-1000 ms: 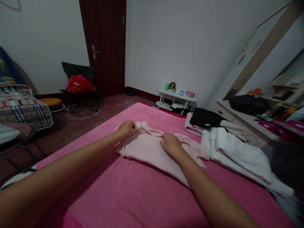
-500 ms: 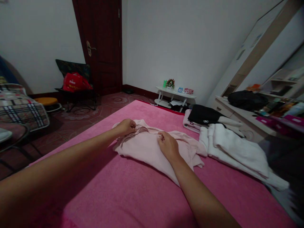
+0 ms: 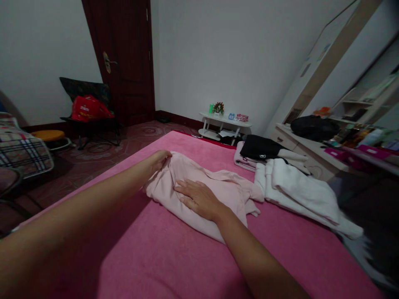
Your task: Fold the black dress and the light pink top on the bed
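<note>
A pale pink garment (image 3: 199,170), its exact kind unclear, lies partly folded on the pink bed cover (image 3: 149,253). At its far left corner my left hand (image 3: 160,159) is closed, pinching the fabric. My right hand (image 3: 199,198) rests flat on the middle of the cloth with its fingers spread. Loose folds bunch at the garment's left side, and a narrow flap sticks out at its right end, close to a folded white garment (image 3: 305,195).
Behind the white garment lies a stack with a black folded garment (image 3: 263,147) on top. A dresser (image 3: 311,145) holding a black bag (image 3: 314,127) stands to the right. Beyond the bed are a small white table (image 3: 224,118) and a chair with a red bag (image 3: 89,109).
My right hand has gone from pinching the far edge to lying flat on the cloth. My left hand has shifted to the far left corner, and the upper layer there looks smoother.
</note>
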`<state>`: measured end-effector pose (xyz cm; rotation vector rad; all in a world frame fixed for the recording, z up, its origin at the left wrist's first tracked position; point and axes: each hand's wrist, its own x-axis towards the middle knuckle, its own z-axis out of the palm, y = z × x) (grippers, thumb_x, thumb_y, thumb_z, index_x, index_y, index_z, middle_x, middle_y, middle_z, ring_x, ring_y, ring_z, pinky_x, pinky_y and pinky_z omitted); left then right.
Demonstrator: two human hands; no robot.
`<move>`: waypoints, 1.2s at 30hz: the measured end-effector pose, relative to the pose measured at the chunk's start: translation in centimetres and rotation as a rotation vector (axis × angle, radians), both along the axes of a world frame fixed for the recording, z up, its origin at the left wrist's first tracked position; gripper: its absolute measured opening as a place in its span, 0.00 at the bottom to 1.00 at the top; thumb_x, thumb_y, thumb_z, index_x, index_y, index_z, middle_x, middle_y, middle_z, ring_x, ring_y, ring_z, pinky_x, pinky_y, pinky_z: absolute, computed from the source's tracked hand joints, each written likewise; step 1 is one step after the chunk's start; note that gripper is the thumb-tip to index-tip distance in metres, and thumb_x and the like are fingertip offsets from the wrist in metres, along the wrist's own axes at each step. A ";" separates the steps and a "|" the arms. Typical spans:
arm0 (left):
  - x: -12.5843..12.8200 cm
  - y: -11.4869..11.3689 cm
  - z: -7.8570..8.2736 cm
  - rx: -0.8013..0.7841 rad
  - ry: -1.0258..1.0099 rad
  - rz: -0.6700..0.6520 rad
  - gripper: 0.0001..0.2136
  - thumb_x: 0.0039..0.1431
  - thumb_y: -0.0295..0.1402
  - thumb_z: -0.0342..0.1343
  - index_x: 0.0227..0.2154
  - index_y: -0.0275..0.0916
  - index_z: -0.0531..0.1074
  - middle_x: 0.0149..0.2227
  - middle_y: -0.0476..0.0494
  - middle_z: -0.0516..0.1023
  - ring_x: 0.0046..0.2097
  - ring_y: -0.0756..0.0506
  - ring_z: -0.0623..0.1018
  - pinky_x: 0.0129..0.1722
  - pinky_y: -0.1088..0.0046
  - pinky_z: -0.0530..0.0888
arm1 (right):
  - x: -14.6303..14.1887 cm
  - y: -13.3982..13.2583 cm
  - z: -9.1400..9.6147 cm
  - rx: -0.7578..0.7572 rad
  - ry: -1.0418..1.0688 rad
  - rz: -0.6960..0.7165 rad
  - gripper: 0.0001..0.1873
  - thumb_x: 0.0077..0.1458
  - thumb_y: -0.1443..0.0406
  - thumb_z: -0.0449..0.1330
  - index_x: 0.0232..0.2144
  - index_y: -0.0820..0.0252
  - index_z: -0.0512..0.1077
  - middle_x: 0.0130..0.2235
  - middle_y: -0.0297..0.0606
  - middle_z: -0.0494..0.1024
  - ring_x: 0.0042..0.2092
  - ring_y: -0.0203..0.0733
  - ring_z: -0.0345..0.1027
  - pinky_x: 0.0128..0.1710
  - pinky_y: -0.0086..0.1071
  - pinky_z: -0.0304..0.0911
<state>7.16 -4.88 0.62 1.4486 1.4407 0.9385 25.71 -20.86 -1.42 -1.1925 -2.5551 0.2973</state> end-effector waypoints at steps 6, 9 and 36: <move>2.0 -1.2 0.5 0.327 0.236 0.141 0.17 0.45 0.23 0.55 0.42 0.39 0.72 0.48 0.38 0.72 0.52 0.38 0.70 0.50 0.63 0.68 | -0.1 -0.1 0.3 0.001 0.000 -0.017 0.23 0.64 0.56 0.46 0.60 0.49 0.61 0.64 0.36 0.58 0.65 0.45 0.49 0.61 0.46 0.47; 5.2 -3.1 1.7 0.532 0.263 -0.077 0.13 0.51 0.25 0.55 0.41 0.37 0.74 0.46 0.38 0.75 0.47 0.42 0.73 0.49 0.66 0.69 | -0.3 0.0 0.2 0.014 0.032 -0.013 0.21 0.63 0.58 0.49 0.57 0.51 0.65 0.60 0.38 0.65 0.62 0.44 0.56 0.59 0.42 0.51; 10.2 -9.1 -3.3 0.645 0.748 -0.694 0.22 0.60 0.44 0.51 0.54 0.39 0.69 0.58 0.33 0.65 0.58 0.37 0.67 0.57 0.63 0.62 | 15.8 0.6 2.0 -0.650 0.541 -0.700 0.08 0.35 0.66 0.62 0.18 0.62 0.66 0.14 0.28 0.66 0.15 0.27 0.56 0.14 0.20 0.46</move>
